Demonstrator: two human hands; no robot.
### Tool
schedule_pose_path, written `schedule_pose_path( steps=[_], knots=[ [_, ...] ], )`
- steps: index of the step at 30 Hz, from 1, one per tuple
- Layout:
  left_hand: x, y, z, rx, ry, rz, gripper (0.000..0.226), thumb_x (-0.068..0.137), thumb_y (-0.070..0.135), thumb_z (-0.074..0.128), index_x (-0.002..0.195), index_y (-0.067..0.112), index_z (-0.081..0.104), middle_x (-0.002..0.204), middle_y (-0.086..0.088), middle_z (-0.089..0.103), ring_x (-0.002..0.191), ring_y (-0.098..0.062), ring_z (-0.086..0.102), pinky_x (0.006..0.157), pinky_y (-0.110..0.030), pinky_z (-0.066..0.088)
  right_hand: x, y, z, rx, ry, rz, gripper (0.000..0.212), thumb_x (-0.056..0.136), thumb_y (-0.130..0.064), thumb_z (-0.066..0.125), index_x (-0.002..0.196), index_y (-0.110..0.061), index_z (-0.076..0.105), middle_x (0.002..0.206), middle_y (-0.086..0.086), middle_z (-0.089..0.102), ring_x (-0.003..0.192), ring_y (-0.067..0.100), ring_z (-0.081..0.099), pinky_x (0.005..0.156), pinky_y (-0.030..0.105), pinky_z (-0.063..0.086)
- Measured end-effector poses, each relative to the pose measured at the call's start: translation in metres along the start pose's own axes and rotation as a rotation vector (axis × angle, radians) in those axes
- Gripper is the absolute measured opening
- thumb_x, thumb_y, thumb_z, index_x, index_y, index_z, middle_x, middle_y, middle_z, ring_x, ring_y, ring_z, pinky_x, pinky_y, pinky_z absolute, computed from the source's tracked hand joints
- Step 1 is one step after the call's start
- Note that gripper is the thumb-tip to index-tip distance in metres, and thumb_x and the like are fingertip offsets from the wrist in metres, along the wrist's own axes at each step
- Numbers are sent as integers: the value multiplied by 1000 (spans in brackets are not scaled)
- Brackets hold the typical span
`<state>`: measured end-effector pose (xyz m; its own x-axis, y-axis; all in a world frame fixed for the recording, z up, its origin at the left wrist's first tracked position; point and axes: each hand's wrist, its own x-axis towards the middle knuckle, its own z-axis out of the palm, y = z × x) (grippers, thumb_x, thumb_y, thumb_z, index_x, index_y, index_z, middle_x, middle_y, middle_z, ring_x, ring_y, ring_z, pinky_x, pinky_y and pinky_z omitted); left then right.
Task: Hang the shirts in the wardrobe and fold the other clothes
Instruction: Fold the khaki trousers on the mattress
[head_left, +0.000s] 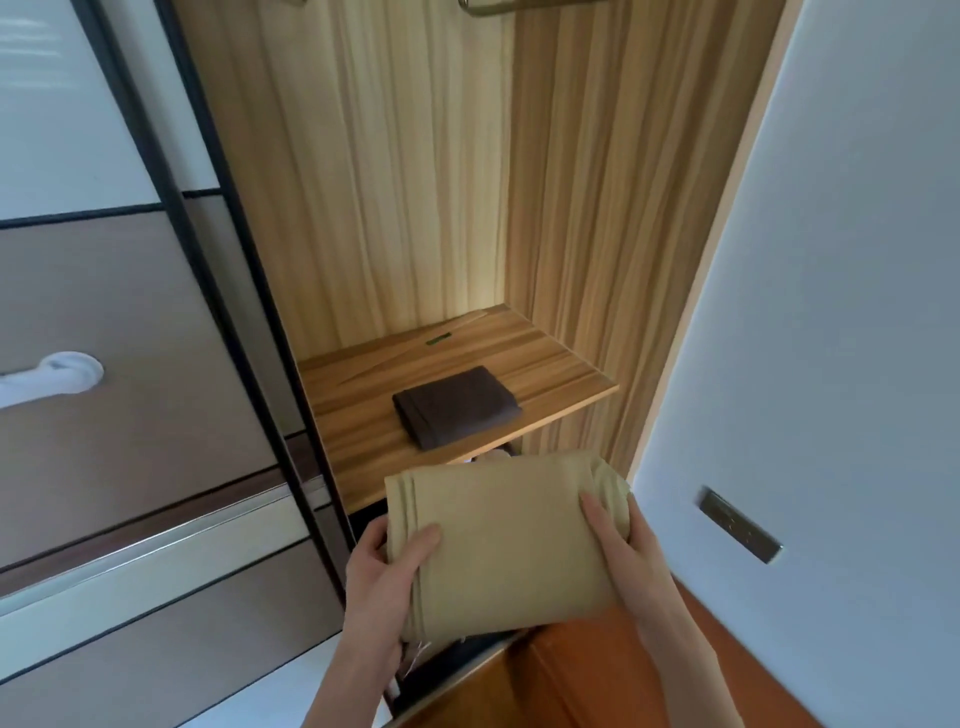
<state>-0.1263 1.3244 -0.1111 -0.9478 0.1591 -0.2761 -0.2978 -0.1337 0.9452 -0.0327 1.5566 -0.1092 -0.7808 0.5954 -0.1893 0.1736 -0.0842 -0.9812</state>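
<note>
Both hands — left (387, 566), right (621, 545) — grasp a folded tan cloth (504, 540) by its ends. It hangs before the shelf (550, 358); a dark cloth (454, 405) lies there.

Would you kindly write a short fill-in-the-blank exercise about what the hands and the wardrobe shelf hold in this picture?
1. The left hand and right hand together hold a folded ____ cloth.
2. The dark brown folded garment lies on the wooden ____.
3. The number of hands gripping the cloth is ____.

Missing words: beige; shelf; two
</note>
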Motion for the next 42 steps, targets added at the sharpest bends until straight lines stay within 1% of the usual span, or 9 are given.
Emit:
schedule_pose_path(
  steps=[7,13,16,19,23,27,30,34,42],
  knots=[
    [67,10,3,-67,91,-44,73,47,42,92,114,20,71,104,-5,78,94,-28,75,73,-39,57,69,-13,44,-32,14,-122,74,93,-57,65,158,-31,39,149,-10,52,135,14,50,119,41,38],
    [128,17,17,-78,127,-36,38,84,27,83,118,27,68,110,-1,75,101,-22,70,76,-35,54,146,-12,67,-12,-28,-81,59,99,-47,64,153,-34,43,139,-22,50,125,-3,48,109,24,36],
    [158,18,31,-70,166,-5,30,89,30,78,116,32,65,109,3,72,100,-18,67,74,-32,51,186,-19,76,-46,-76,-58,25,100,-40,64,120,-51,52,116,-30,58,100,-17,58,93,16,44],
    [191,16,47,-48,212,-5,34,93,30,74,124,30,61,113,1,70,102,-20,66,80,-37,53,230,-24,81,-68,-118,-46,26,98,-45,67,121,-49,54,123,-23,62,107,-6,60,95,23,48],
    [240,15,64,-91,275,-16,56,84,39,81,133,27,58,119,-4,70,105,-26,68,93,-50,57,292,-30,96,-77,-117,-64,72,95,-53,68,156,-26,41,142,-14,52,130,11,50,116,33,38],
    [285,16,77,-136,336,-5,52,86,33,82,131,32,54,121,-1,67,106,-26,66,96,-52,55,344,-34,110,-107,-131,-71,42,100,-42,66,137,-38,46,124,-16,59,117,11,53,105,31,41],
    [312,15,86,-125,377,2,60,86,36,82,138,31,53,124,0,67,108,-24,66,97,-54,55,370,-45,120,-117,-184,-90,49,103,-39,61,148,-28,44,108,-20,52,112,9,47,95,26,37],
    [343,8,88,-86,401,-13,71,86,45,80,147,31,48,131,-2,64,111,-23,65,98,-54,56,408,-37,135,-221,-230,-72,69,102,-47,59,159,-17,35,139,1,55,115,16,50,101,33,42],
    [376,-7,87,79,351,-49,69,96,52,66,153,25,39,135,-5,59,116,-24,61,102,-51,55,452,-12,151,-392,-295,15,67,104,-50,52,159,-16,34,144,5,54,134,32,51,110,39,41]
  ],
)
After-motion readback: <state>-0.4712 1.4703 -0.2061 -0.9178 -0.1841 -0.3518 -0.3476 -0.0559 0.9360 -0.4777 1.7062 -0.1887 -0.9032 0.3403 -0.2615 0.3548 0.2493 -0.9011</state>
